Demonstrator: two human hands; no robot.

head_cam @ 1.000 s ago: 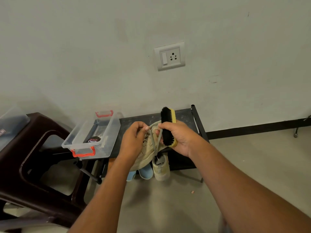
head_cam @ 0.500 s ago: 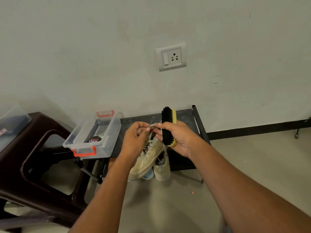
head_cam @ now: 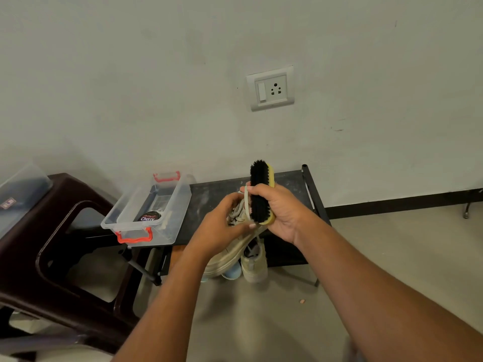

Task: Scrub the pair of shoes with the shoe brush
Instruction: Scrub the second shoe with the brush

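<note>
**Brush in the right hand, one shoe in the left**

The right hand [head_cam: 281,214] is clenched round a shoe brush with a yellow back and black bristles [head_cam: 258,198]. The brush is held upright with its bristles facing left, just beside a beige lace-up sneaker [head_cam: 231,257]. The left hand [head_cam: 219,231] grips this sneaker at the laces with curled fingers. One pale lace [head_cam: 246,202] runs up to the right thumb.

There are two sneakers in all; the second beige sneaker [head_cam: 254,266] stands on the floor below. There is one brush. One clear plastic box with red handles [head_cam: 173,223] holds one round dark tin [head_cam: 149,217] marked "Cherry".
</note>
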